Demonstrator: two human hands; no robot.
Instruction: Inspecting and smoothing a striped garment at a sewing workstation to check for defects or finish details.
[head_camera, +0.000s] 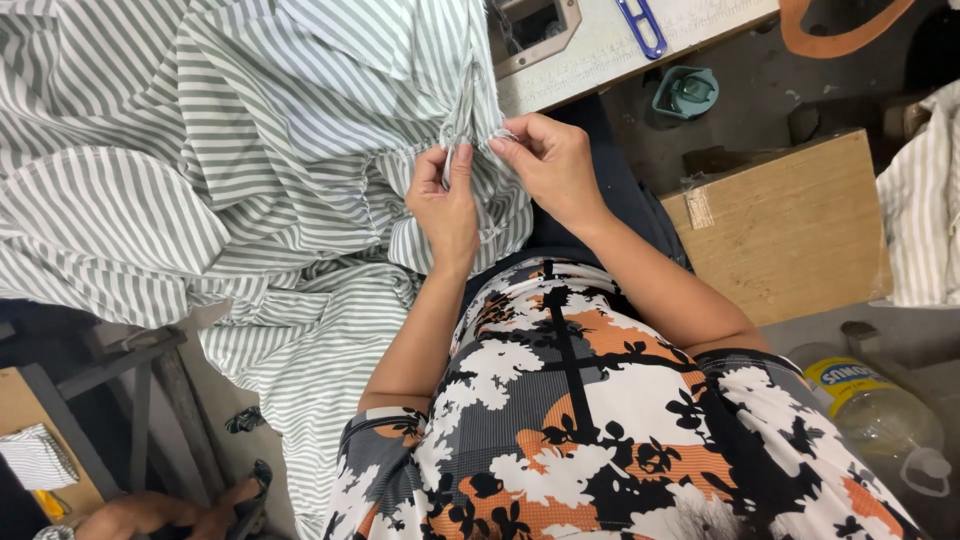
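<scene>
Below the surface (600, 50), your left hand (445, 205) and right hand (550, 165) pinch the striped fabric (250, 150); your closed fingertips hide its seam, and the frame crops the cloth.

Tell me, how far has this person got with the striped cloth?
Done: a stitched seam already runs down the grey-and-white striped fabric. In hand: the left hand and right hand pinch a gathered edge between them, beside the sewing table. Left: most of the cloth lies loose and bunched; how much sewing remains cannot be told.
</scene>
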